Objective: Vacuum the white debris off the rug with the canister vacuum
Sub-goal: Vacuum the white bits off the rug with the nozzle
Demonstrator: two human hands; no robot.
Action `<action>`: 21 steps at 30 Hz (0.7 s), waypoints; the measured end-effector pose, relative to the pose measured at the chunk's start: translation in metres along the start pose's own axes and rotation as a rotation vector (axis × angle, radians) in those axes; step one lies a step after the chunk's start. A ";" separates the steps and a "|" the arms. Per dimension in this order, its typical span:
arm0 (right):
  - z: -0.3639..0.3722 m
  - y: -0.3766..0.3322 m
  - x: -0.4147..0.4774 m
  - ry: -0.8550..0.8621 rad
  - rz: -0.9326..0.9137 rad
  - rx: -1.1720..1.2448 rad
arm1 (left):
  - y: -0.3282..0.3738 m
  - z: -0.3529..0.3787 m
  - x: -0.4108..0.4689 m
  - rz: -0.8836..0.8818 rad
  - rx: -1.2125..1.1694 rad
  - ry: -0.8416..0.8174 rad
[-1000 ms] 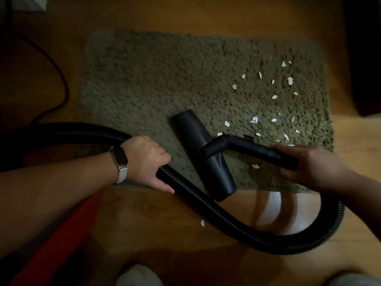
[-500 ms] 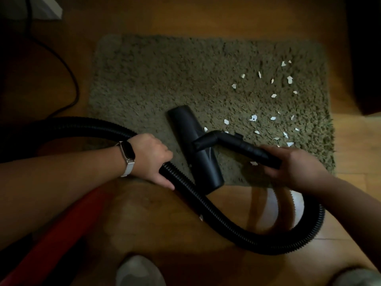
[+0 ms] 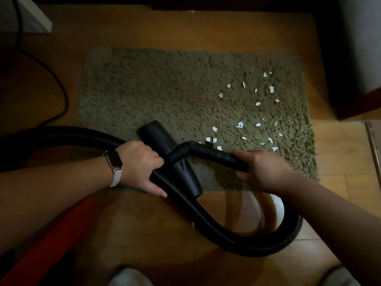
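The floor head point(image 3: 159, 137) and right hand point(image 3: 266, 168) have slid left along the rug point(image 3: 154, 89), closer to the left hand point(image 3: 140, 164). The white debris point(image 3: 240, 124) lies scattered on the rug's right half. The right hand grips the black wand point(image 3: 208, 151). The left hand is curled round the ribbed hose point(image 3: 206, 215) at the rug's near edge. The rug lies on a dim wooden floor point(image 3: 154, 234). Left of the rug a dark cable point(image 3: 61, 93) curves. Near-left of the rug, a red shape point(image 3: 61, 234) is cut off and too dark to identify.
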State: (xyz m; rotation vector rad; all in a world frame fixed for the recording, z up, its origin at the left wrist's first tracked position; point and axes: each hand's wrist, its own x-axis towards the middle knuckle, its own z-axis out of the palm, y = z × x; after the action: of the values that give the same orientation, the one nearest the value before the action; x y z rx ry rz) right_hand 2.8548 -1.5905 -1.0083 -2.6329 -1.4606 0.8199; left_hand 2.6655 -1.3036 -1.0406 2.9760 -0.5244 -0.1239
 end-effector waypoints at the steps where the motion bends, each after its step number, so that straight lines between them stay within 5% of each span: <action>1: 0.001 -0.002 0.002 -0.008 -0.010 0.003 | 0.001 0.001 -0.002 0.015 -0.002 -0.004; 14: -0.009 0.039 -0.020 0.083 0.224 0.139 | -0.001 0.000 -0.002 -0.014 -0.029 0.010; 21: -0.009 0.036 -0.018 0.206 0.186 0.138 | -0.004 -0.005 0.002 0.005 -0.015 0.032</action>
State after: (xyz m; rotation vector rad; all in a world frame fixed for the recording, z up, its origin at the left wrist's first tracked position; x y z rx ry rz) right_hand 2.8800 -1.6227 -1.0021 -2.6822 -1.0843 0.6118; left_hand 2.6689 -1.3003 -1.0365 2.9564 -0.5248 -0.0797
